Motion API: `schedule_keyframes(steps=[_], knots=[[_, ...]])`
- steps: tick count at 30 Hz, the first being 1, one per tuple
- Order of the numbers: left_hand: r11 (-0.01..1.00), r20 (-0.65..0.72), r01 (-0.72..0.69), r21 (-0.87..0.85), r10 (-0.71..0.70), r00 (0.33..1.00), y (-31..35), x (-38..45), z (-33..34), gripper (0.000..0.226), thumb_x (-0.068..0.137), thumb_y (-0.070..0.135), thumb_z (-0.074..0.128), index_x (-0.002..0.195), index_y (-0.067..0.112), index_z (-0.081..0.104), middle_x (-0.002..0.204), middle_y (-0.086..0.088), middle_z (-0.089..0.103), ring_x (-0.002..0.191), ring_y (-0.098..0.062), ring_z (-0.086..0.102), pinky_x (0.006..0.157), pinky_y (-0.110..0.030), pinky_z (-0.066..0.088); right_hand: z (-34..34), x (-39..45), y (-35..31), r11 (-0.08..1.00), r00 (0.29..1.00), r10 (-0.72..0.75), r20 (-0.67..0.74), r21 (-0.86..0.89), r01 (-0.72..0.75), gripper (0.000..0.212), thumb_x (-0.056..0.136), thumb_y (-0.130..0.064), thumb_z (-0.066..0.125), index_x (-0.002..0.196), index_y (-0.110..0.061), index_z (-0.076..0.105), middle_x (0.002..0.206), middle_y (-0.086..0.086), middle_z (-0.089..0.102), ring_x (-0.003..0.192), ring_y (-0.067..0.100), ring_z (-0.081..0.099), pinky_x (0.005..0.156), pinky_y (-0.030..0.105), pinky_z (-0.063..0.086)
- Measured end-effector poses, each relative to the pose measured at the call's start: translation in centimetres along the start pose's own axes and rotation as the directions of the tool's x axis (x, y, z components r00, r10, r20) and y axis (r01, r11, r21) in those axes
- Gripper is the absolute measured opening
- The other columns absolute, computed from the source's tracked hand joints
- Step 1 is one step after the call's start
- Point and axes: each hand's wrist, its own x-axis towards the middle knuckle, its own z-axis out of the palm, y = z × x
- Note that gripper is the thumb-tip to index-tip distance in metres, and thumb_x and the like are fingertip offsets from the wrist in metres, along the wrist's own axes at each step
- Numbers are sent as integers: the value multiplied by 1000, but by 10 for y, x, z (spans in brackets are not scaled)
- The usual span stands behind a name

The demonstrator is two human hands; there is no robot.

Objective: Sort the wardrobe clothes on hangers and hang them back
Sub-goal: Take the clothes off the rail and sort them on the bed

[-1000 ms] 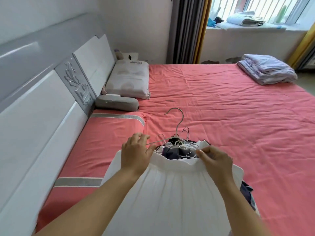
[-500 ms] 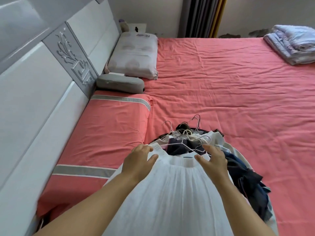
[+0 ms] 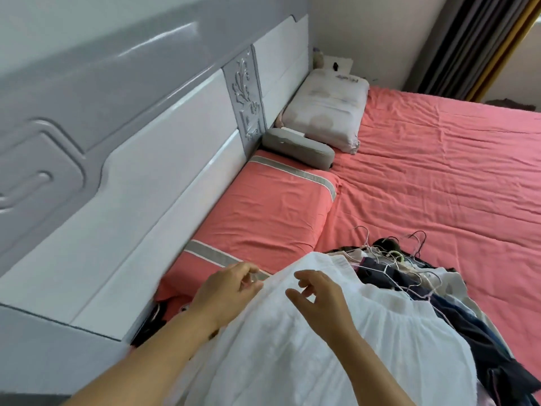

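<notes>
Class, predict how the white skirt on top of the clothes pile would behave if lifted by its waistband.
The white skirt looks thin and gathered, so it would probably droop limply. It likely feels light. The wire hangers tangled beside it might snag.

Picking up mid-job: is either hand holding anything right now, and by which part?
Nothing is clearly held. The left hand and the right hand hang with loosely curled fingers over the white garment, not gripping it or the hangers.

One head-worn view — close above the bed (image 3: 439, 177), looking down toward the headboard (image 3: 175, 136).
</notes>
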Motion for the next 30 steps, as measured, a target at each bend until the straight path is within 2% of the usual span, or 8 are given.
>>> schedule_keyframes(steps=[4, 9, 12, 14, 19, 23, 26, 30], knots=[[992, -170, 123, -17, -125, 978, -55, -69, -45, 26, 90, 37, 58, 114, 28, 61, 96, 15, 61, 82, 0, 59, 77, -19, 48, 49, -13, -63, 977, 970, -199, 142, -42, 207, 28, 79, -21, 71, 107, -21, 65, 91, -16, 57, 82, -2, 54, 73, 7, 39], [948, -332, 303, -93, -317, 889, -120, -185, -89, 23, 90, 40, 57, 112, 32, 61, 92, 19, 60, 83, 0, 58, 78, -20, 48, 120, -55, -148, 927, 864, -350, 363, 2, 375, 25, 77, -28, 69, 102, -24, 67, 89, -18, 59, 81, 3, 58, 76, 18, 46], [915, -412, 376, -143, -401, 818, -152, -265, -105, 25, 92, 40, 55, 115, 32, 59, 96, 18, 61, 85, 2, 58, 72, -9, 43, 165, -99, -197, 872, 754, -460, 469, 80, 482, 46, 66, -52, 50, 101, -27, 67, 85, -19, 59, 78, -2, 56, 73, 14, 44], [891, -460, 424, -165, -449, 766, -171, -324, -111, 28, 92, 43, 53, 119, 35, 57, 98, 21, 61, 86, 2, 58, 72, -7, 42, 195, -135, -227, 832, 666, -513, 542, 121, 542, 52, 63, -57, 43, 101, -29, 67, 84, -18, 60, 78, -2, 56, 72, 11, 42], [808, -561, 521, -275, -575, 596, -206, -460, -115, 28, 91, 44, 53, 118, 36, 57, 88, 22, 59, 79, 2, 56, 72, -10, 43, 261, -233, -286, 731, 448, -616, 648, 258, 631, 48, 67, -56, 47, 100, -28, 68, 81, -16, 60, 82, 2, 58, 68, 10, 44], [746, -620, 578, -332, -634, 463, -223, -554, -117, 27, 91, 43, 53, 116, 36, 59, 84, 24, 57, 76, 2, 57, 70, -13, 45, 298, -309, -326, 670, 322, -669, 670, 355, 652, 46, 65, -59, 48, 98, -33, 67, 78, -19, 62, 84, 1, 59, 71, 9, 42], [695, -663, 637, -333, -653, 367, -233, -620, -119, 26, 91, 44, 53, 115, 35, 58, 87, 24, 57, 78, 1, 56, 71, -17, 45, 319, -364, -356, 610, 210, -701, 681, 422, 671, 29, 65, -62, 49, 91, -51, 55, 97, -26, 58, 84, 4, 60, 69, 12, 44], [621, -726, 697, -360, -655, 209, -235, -709, -120, 31, 89, 53, 49, 113, 35, 58, 82, 28, 51, 73, 5, 52, 66, -10, 41, 341, -439, -398, 491, 5, -753, 658, 557, 669, 27, 66, -64, 49, 91, -53, 53, 99, -27, 57, 84, 4, 59, 70, 15, 47]])
